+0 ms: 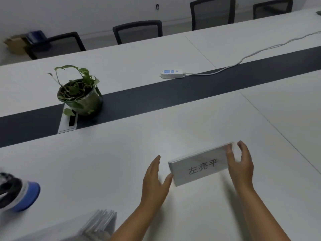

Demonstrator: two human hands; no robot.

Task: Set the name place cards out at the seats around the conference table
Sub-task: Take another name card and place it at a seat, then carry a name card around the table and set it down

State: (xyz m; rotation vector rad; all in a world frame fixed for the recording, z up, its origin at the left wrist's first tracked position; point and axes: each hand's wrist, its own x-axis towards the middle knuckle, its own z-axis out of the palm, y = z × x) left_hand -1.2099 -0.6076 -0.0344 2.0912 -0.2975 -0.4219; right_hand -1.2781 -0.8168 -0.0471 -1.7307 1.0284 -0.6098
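A white name place card (199,166) with black characters stands on the white conference table (104,162), near its front right. My left hand (153,181) is at the card's left end, fingers straight, with the thumb touching the lower left corner. My right hand (240,166) is at the card's right end. Its thumb lies against the card's front and its fingers curve loosely past the end with a gap between them. A stack of several more place cards (99,223) lies at the table's near edge, bottom left of my arms.
A potted plant (79,94) stands on the dark centre strip (173,94) beside a cable hatch (68,121). A white power strip (172,73) with its cord lies further right. A blue and black object (19,193) sits at the left edge. Black chairs (138,31) line the far side.
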